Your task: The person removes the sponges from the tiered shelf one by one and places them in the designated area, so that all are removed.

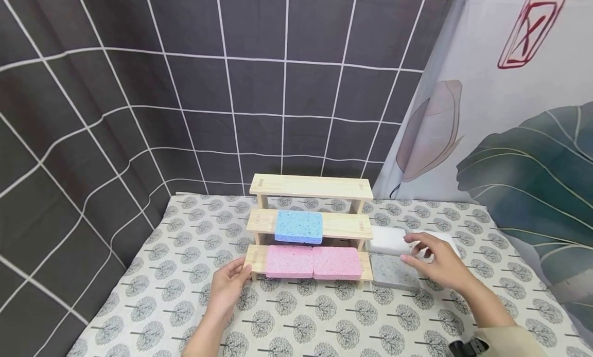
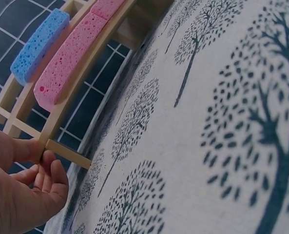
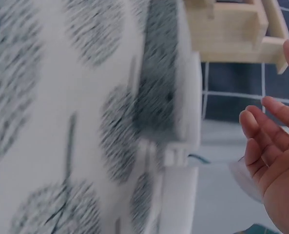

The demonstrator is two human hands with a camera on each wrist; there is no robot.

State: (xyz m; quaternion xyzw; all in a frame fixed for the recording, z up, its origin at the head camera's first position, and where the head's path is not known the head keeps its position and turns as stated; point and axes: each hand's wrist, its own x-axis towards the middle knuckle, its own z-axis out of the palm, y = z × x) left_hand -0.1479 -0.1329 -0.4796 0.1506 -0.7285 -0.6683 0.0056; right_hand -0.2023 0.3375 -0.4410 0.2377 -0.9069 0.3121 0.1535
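Note:
A three-step wooden rack point(image 1: 310, 186) stands on the table. Its middle step carries a blue sponge point(image 1: 298, 224), left of centre. Two pink sponges, a left one point(image 1: 289, 262) and a right one point(image 1: 337, 263), lie side by side on the lowest step. My left hand point(image 1: 226, 287) pinches the left end of that lowest step between thumb and fingers, as the left wrist view also shows. My right hand point(image 1: 440, 264) hovers with bent, spread fingers, holding nothing, over a grey sponge point(image 1: 393, 272) and two white blocks, one nearer the rack point(image 1: 385, 242) and one farther right point(image 1: 447, 237).
A cream tablecloth point(image 1: 306, 316) with a tree print covers the table. Behind the rack hangs a dark curtain point(image 1: 259, 84) with a white grid. At the right hangs a pale cloth point(image 1: 491, 110) with leaf patterns.

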